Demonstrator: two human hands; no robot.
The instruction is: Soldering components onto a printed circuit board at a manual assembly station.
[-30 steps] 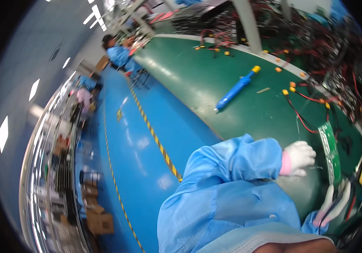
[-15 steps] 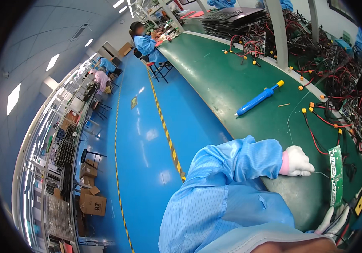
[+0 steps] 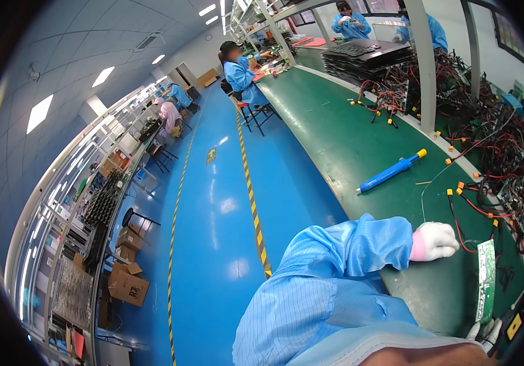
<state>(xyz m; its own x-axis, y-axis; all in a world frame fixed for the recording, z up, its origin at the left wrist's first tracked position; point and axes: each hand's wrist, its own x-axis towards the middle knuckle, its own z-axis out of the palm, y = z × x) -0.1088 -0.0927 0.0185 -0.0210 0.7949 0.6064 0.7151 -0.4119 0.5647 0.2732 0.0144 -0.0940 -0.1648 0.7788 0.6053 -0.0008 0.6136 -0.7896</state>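
Observation:
My left hand (image 3: pixel 435 240), in a white glove with a pink cuff and a blue sleeve, rests on the green bench (image 3: pixel 347 140) with its fingers curled; nothing shows in it. Just to its right a narrow green circuit board (image 3: pixel 486 277) stands on end. My right hand (image 3: pixel 486 331) is only partly in view at the lower edge, its gloved fingers around the board's lower end. A thin pale wire (image 3: pixel 423 198) runs across the bench just beyond my left hand.
A blue tool with a yellow tip (image 3: pixel 391 172) lies on the bench. Tangled red and black cables with orange connectors (image 3: pixel 493 171) crowd the right side. Black trays (image 3: pixel 365 58) are stacked farther back. Other people in blue coats (image 3: pixel 237 70) work along a blue aisle (image 3: pixel 213 232) with cardboard boxes (image 3: pixel 129 283).
The view has swung upward, so more of the aisle and far bench shows. My left hand stays curled on the bench beside the green board.

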